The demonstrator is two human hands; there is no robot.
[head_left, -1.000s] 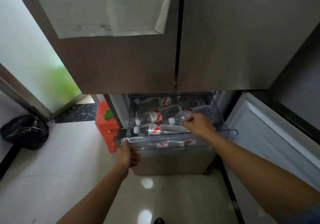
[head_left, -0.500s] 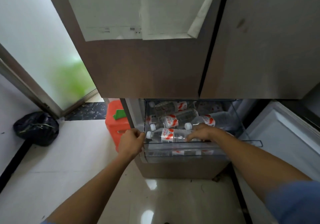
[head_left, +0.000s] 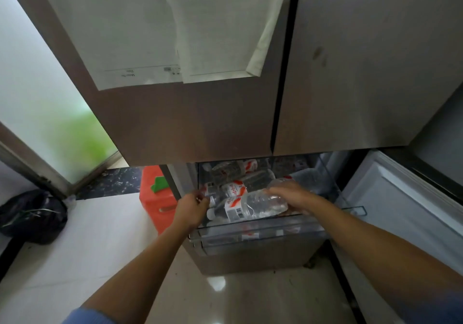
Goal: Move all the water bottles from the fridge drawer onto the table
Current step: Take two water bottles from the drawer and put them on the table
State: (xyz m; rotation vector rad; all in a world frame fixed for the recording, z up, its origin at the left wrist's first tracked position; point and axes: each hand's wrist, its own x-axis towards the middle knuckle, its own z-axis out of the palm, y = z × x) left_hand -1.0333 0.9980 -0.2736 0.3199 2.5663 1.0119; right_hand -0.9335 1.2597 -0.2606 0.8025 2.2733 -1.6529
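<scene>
The right hand [head_left: 292, 196] is gripping a clear plastic water bottle with a red-and-white label [head_left: 248, 207], its fingers curling over the bottle's far end while the bottle is lying on its side, white cap pointing left, just above the front edge of the transparent plastic fridge drawer [head_left: 255, 238]. The left hand [head_left: 191, 207] is sitting at the drawer's left front corner with its fingers bent inward and pinching close together near a bottle cap; whether they are actually clasping a bottle or the drawer wall cannot be told. Behind the held bottle, more clear water bottles with red-and-white labels [head_left: 233, 172] are lying stacked on their sides inside the drawer, which is standing pulled out beneath the brown metallic upper fridge doors [head_left: 200, 123]. White paper sheets [head_left: 150, 28] are hanging on the left door. An orange plastic box with a green piece on top [head_left: 155, 198] is standing on the pale tiled floor [head_left: 87, 248] just left of the fridge, and a black plastic bag [head_left: 32, 216] is lying well apart, by the wall.
</scene>
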